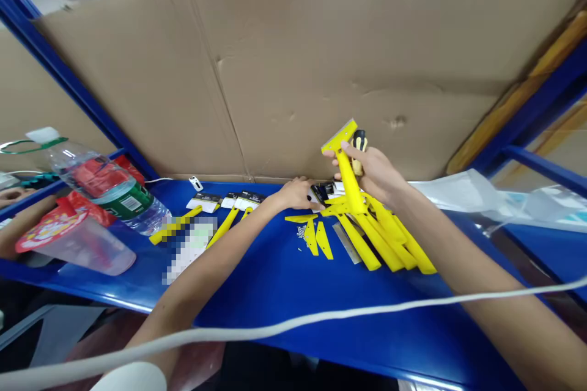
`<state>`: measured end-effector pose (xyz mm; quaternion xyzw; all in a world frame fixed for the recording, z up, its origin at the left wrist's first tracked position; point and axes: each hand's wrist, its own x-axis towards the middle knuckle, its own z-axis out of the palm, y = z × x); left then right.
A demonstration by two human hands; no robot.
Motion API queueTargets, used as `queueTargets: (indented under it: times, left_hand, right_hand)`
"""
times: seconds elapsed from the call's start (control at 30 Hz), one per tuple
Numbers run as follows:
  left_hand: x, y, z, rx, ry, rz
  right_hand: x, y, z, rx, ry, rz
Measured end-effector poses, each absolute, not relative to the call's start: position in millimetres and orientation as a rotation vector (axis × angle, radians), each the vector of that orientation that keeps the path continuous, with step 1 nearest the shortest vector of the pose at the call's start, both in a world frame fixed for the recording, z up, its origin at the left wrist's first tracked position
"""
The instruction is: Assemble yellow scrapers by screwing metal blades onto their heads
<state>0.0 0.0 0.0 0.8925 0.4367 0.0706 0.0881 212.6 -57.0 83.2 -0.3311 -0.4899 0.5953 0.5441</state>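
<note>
My right hand (373,172) is raised above the blue shelf, closed around a yellow scraper (349,180) with its blade end up. A screwdriver (359,145) with a black and cream handle sits in the same hand, behind the scraper. At the back of the shelf my left hand (297,193) has its fingers curled at a pile of black-and-white packaging cards (326,190), gripping at a card's edge. Below my right hand lie several yellow scraper handles (360,243). Loose yellow blade covers (323,241), a bare blade (346,243) and small screws (301,231) lie beside them.
On the left lie several scrapers with cards (204,202), near a water bottle (131,198) and a plastic cup (98,244). A cardboard sheet (293,73) closes off the back. A white cable (321,316) crosses in front. Clear plastic bags (468,192) lie right; another person's arm shows far left.
</note>
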Motion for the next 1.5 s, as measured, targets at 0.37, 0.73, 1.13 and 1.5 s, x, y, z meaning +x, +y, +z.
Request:
queueTargets:
  times: [0.37,0.73,1.13,1.5]
  left_hand:
    - [-45,-18,5,2.400,1.363,0.568]
    - [-80,-86,2,2.251,1.280,0.940]
    - [-94,-97,-19,2.593,1.155,0.796]
    - [-84,-109,-4,2.597,1.143,0.903]
  right_hand:
    - [216,-59,92,-0.808,-1.496,0.959]
    - [198,-76,99,-0.652,-1.153,1.553]
    - [190,-63,76,-0.742,-1.035,1.532]
    - [192,-68,82,-0.687,-1.150,1.315]
